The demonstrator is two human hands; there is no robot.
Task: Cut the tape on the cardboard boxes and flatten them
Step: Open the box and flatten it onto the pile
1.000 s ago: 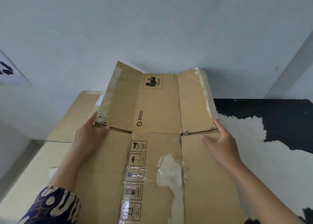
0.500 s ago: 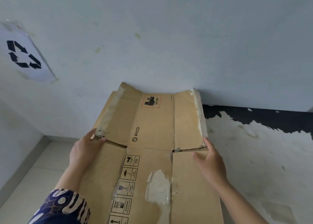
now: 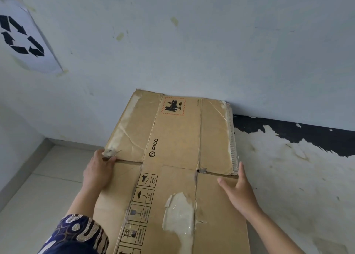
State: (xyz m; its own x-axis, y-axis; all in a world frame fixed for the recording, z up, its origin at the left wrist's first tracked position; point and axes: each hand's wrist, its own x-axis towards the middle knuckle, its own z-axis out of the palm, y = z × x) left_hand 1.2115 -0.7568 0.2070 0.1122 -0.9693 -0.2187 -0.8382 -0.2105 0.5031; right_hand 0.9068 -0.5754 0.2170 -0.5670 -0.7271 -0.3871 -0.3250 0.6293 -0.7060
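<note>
A flattened brown cardboard box (image 3: pixel 176 138) printed "PICO" with a red UN 3481 label fills the middle of the view, its far edge touching the wall. Torn whitish tape (image 3: pixel 180 215) sticks to its near panel, and tape strips run along both side flaps. My left hand (image 3: pixel 99 170) grips the box's left edge at the flap slit, fingers curled over it. At the right edge, near the right flap slit, my right hand (image 3: pixel 238 191) rests on the cardboard with fingers spread and thumb on the panel.
A pale wall (image 3: pixel 192 42) stands right behind the box, with a paper recycling sign (image 3: pixel 23 36) at upper left. Light floor tiles (image 3: pixel 38 196) lie to the left. On the right is a black skirting band (image 3: pixel 307 134) with peeling white paint.
The box has moved forward until its far edge meets the wall, and the far flaps have dropped flatter. The other cardboard seen at left earlier is out of view. Both hands keep their places.
</note>
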